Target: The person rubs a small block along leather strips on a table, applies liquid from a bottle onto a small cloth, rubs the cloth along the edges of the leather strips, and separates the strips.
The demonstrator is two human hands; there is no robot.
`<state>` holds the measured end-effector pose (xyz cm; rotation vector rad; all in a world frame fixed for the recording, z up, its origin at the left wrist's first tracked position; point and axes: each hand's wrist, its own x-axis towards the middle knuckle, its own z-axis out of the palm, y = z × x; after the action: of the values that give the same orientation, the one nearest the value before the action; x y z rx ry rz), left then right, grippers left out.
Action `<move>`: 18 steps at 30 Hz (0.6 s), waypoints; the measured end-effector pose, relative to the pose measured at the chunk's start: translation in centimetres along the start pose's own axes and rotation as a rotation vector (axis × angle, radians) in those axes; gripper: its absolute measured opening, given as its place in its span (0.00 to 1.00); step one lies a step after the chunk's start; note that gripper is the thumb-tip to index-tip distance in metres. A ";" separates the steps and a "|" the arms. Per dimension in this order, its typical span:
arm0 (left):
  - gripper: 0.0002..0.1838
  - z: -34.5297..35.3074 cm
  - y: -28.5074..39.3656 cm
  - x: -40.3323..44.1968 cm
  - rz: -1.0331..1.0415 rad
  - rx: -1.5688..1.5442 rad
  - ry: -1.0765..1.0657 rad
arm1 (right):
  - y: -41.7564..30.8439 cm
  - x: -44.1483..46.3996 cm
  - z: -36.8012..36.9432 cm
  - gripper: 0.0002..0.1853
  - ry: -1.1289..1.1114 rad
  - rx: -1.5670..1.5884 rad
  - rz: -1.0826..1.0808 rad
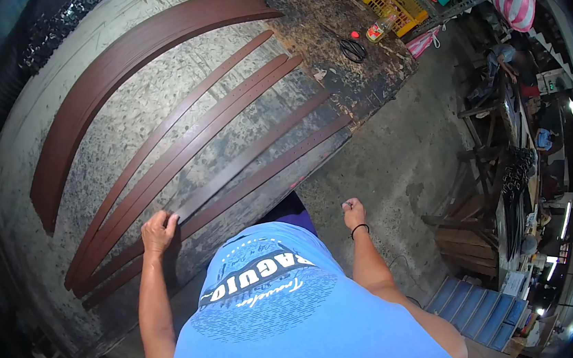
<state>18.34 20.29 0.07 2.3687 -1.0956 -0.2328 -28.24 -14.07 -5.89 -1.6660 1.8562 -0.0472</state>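
Several long brown leather straps lie in curves across the worktable [223,49]. My left hand [159,231] is closed, with thumb and fingers pinching one leather strap [253,153] near the table's front edge. Another strap [266,171] lies just in front of it, closer to my body, with small holes near its far end. Beyond my left hand are more straps [194,133], set close together. My right hand [352,214] is held out over the floor, away from the table. Its fingers are curled in, and a small pale thing shows at the fingertips, too small to name.
A thick stack of brown straps [107,72] curves along the table's far left. Black-handled scissors [353,50], a bottle [379,29] and a yellow crate [394,11] are at the back. Wooden benches [467,234] and a person [501,58] are at the right.
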 end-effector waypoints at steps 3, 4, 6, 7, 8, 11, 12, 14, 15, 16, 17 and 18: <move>0.12 -0.1 -0.2 -1.1 -0.025 0.145 -0.100 | -0.9 -0.6 -0.4 0.12 -0.016 0.003 0.005; 0.12 -0.1 -0.6 -1.5 -0.026 0.149 -0.098 | -0.9 -0.7 -0.6 0.12 -0.013 -0.003 0.009; 0.23 0.0 -1.9 -2.8 -0.093 0.242 0.082 | 1.0 0.0 0.2 0.11 0.035 -0.002 -0.038; 0.23 0.2 -2.9 -3.8 -0.094 0.242 0.087 | 1.1 0.2 0.5 0.09 0.084 -0.001 -0.084; 0.29 0.4 -4.0 -5.1 -0.199 0.350 0.096 | 1.3 0.3 0.6 0.09 0.086 0.002 -0.087; 0.36 -0.1 -5.4 -7.4 -0.406 0.435 -0.012 | 1.3 -0.1 0.3 0.09 0.102 -0.033 -0.096; 0.36 -0.1 -5.0 -8.1 -0.398 0.441 -0.042 | 1.6 0.1 0.3 0.09 0.093 -0.024 -0.085; 0.38 -0.3 -4.0 -9.7 -0.407 0.463 -0.119 | 1.2 0.5 0.7 0.09 0.056 -0.008 -0.097; 0.38 -0.2 -3.7 -10.3 -0.412 0.458 -0.131 | 0.4 -0.1 0.2 0.09 0.053 0.010 -0.099; 0.37 -0.1 -3.6 -10.8 -0.402 0.438 -0.101 | 0.2 -0.3 0.2 0.09 0.049 0.028 -0.098; 0.37 0.0 -3.5 -11.0 -0.392 0.418 -0.071 | 0.5 0.0 0.6 0.09 0.062 -0.006 -0.102; 0.36 -0.2 -3.5 -10.5 -0.361 0.386 0.011 | 1.0 0.3 0.9 0.09 0.075 -0.040 -0.106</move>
<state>13.81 30.14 -2.16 2.9051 -0.7506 -0.1417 -28.73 -13.82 -7.13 -1.8118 1.8329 -0.1184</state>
